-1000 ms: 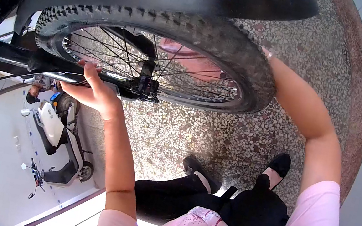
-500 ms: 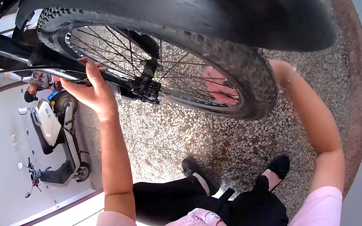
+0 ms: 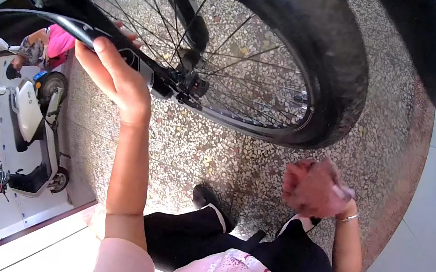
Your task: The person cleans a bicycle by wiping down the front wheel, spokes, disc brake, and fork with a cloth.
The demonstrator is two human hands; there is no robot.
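A bicycle wheel with a knobby black tyre (image 3: pixel 337 69) and thin spokes fills the top of the view. Its hub (image 3: pixel 192 82) sits on a black fork leg (image 3: pixel 70 14). My left hand (image 3: pixel 114 80) is wrapped around that fork leg just left of the hub. My right hand (image 3: pixel 329 199) is below the tyre and apart from it, closed on a bunched reddish-pink cloth (image 3: pixel 308 184). A thin bracelet is on that wrist. A black mudguard (image 3: pixel 421 43) curves over the tyre at upper right.
Speckled terrazzo floor (image 3: pixel 215 153) lies under the wheel. My black shoe (image 3: pixel 212 199) and dark trousers are below. A white scooter (image 3: pixel 29 114) is parked at left, with a person in pink (image 3: pixel 57 40) crouched beside it. Pale paving runs along the right.
My right hand has come out from behind the spokes and dropped below the tyre with the cloth. The wheel now sits higher and larger in view. My left hand keeps its grip.
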